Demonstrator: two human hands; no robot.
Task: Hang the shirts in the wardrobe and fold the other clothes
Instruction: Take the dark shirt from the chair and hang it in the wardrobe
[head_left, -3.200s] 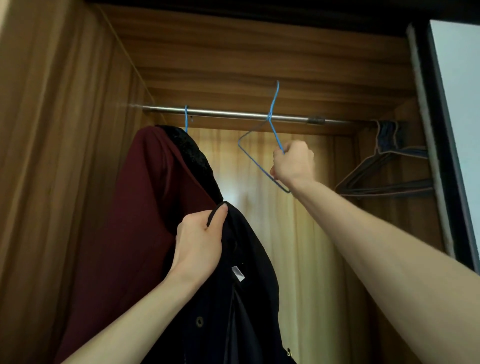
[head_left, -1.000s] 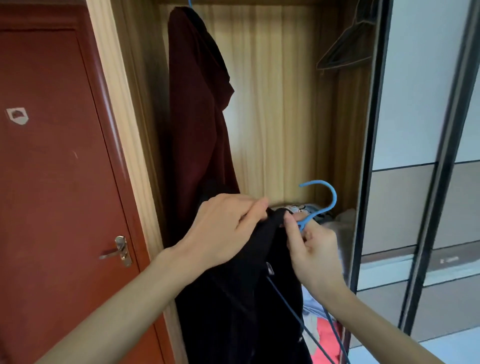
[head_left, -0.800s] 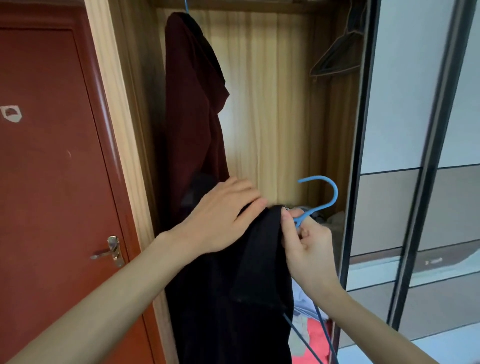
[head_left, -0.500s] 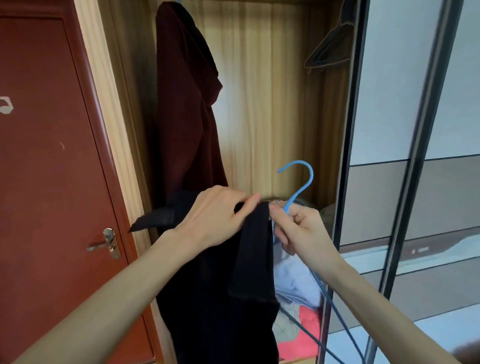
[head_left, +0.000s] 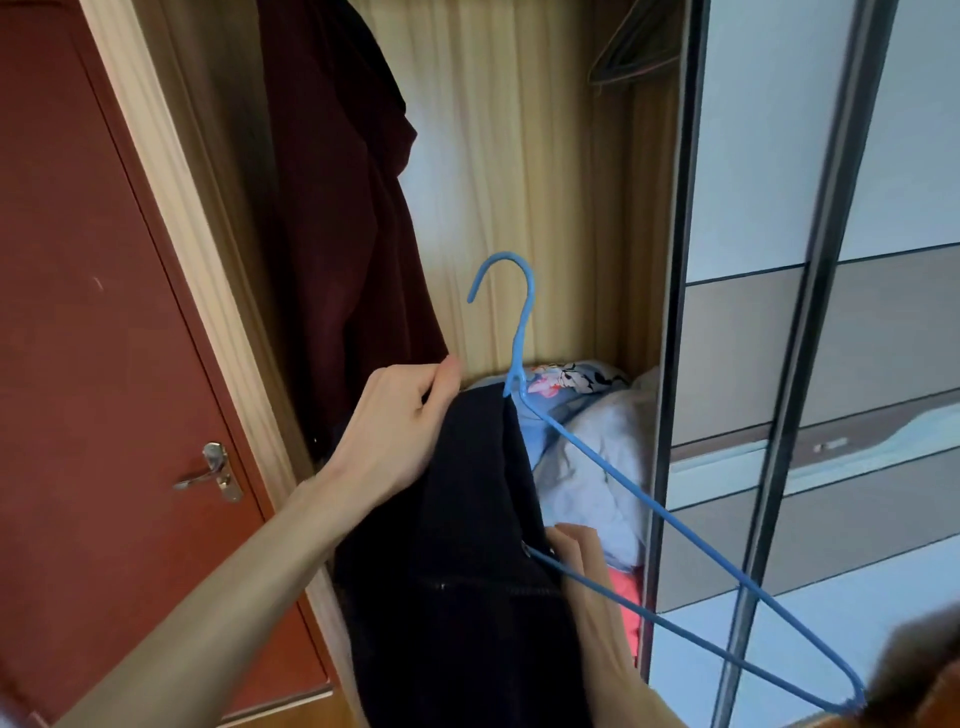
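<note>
The dark, heavy cloth shirt (head_left: 467, 545) hung before the wardrobe, half-threaded on the thin blue wire hanger (head_left: 524, 332). Your left hand (head_left: 400, 426) gripped its collar; your right hand (head_left: 576, 551), part hidden, I could not judge. Next, seat the other shoulder.

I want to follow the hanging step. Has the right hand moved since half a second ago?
Yes. The right hand has dropped from beside the blue hanger neck to low behind the black shirt.
</note>
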